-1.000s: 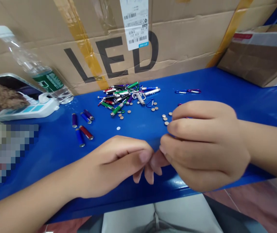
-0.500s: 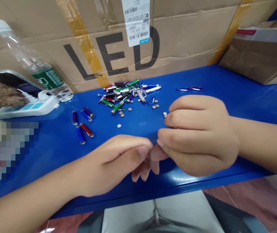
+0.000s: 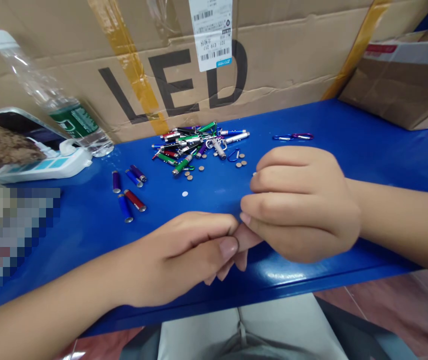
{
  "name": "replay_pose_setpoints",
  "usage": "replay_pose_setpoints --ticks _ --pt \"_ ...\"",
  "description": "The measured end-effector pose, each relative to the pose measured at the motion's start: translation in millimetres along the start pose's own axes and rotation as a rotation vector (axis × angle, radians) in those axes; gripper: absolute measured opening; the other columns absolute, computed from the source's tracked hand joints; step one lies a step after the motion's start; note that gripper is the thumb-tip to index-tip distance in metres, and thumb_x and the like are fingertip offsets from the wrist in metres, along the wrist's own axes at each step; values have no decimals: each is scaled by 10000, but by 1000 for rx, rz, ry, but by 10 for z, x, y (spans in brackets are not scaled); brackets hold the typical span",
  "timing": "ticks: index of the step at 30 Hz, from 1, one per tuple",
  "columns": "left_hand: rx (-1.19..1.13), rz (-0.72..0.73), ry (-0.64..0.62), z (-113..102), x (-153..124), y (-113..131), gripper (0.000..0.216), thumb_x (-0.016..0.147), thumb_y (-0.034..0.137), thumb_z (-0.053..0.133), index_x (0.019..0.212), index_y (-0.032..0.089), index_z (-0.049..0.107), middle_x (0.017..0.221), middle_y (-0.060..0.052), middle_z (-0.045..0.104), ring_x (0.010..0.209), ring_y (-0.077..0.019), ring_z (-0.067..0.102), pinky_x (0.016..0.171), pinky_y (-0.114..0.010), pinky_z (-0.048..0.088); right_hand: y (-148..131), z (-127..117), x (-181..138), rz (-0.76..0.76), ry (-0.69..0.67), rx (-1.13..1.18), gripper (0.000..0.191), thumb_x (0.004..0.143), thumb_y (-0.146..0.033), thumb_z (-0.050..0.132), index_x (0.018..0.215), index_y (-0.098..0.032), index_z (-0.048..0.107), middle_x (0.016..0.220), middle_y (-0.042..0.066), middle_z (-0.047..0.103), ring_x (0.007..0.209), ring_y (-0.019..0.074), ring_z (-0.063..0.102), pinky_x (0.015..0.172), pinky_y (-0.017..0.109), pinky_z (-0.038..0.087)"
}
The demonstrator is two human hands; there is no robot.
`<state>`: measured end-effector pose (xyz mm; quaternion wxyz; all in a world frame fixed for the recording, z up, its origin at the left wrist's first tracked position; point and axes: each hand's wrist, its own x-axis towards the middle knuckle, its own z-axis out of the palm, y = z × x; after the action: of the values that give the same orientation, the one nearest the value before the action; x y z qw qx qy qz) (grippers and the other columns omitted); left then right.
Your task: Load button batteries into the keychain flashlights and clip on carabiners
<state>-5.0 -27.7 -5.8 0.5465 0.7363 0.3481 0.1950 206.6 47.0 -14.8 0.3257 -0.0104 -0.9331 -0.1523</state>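
My left hand [image 3: 184,255] is closed above the front of the blue table [image 3: 206,200], its thumb pressed against the bent fingers. Touching its fingertips is my right hand [image 3: 300,205], also closed, with the fingers curled inward. Whatever lies between the fingertips is hidden by the fingers. A small white disc [image 3: 185,194] rests on the table beyond my left hand. Left of it lie several short metal tubes, among them a red one [image 3: 135,200] and a blue one [image 3: 125,208]. Button cells [image 3: 241,164] are scattered beyond my right hand.
A pile of small coloured pocket torches [image 3: 189,145] lies before a large cardboard box [image 3: 274,60]. Two carabiner clips [image 3: 292,137] lie to its right. At the left stand a water bottle [image 3: 73,120], a phone [image 3: 22,127] and a white power strip [image 3: 49,167]. Another carton [image 3: 405,85] sits right.
My right hand has shifted slightly left and up, covering most of a small silvery piece that showed beside it. The left thumb has slid a little down and right. Both hands remain together.
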Motion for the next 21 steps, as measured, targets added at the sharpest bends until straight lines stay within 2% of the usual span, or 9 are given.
replay_pose_setpoints --ticks 8,15,21 --pt "-35 -23 -32 -7 -7 20 309 994 322 374 844 153 585 712 -18 577 621 -107 543 582 -207 476 48 16 4 -11 -47 7 330 1014 -316 342 798 -219 572 732 -6 587 672 108 532 679 307 469" --pt "87 45 -47 -1 -2 28 271 980 301 402 871 160 606 726 -16 601 617 -108 547 598 -212 464 144 91 25 -196 -135 -73 344 1016 -366 318 784 -208 518 824 7 582 711 124 518 607 310 402" --pt "166 64 -61 0 16 58 242 974 241 393 870 167 599 707 -3 596 611 -100 548 589 -196 454 163 126 17 -249 -70 -102 332 1012 -358 338 750 -203 471 779 4 562 716 133 514 580 301 356"
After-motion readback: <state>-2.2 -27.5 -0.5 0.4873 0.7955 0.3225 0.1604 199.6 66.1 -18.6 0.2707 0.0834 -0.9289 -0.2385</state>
